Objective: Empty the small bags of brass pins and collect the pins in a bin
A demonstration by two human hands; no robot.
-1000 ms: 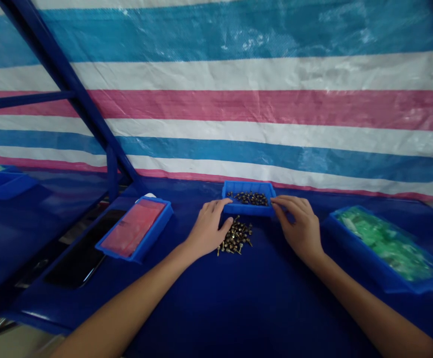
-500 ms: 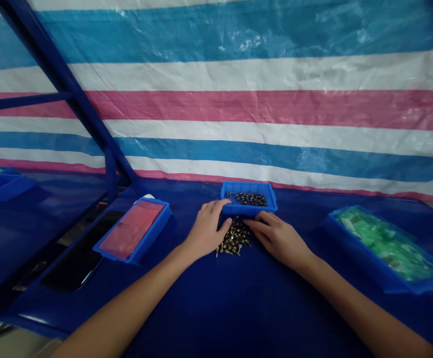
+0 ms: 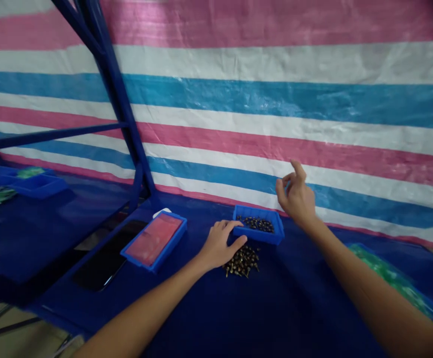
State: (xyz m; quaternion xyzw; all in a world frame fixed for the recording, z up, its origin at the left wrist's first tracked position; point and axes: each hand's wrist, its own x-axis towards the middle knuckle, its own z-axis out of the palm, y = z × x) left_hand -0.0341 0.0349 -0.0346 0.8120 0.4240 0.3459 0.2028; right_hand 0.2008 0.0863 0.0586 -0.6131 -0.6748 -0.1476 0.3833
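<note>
Several blue trays [image 3: 258, 237] line a blue table [image 3: 238, 318] before striped tarpaulin [image 3: 276, 99]

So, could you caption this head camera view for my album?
Left hand beside a blue plastic tray of small fasteners, right hand raised.

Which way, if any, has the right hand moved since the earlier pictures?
Yes: the right hand has risen off the table, now above and beyond the right corner of the blue tray.
</note>
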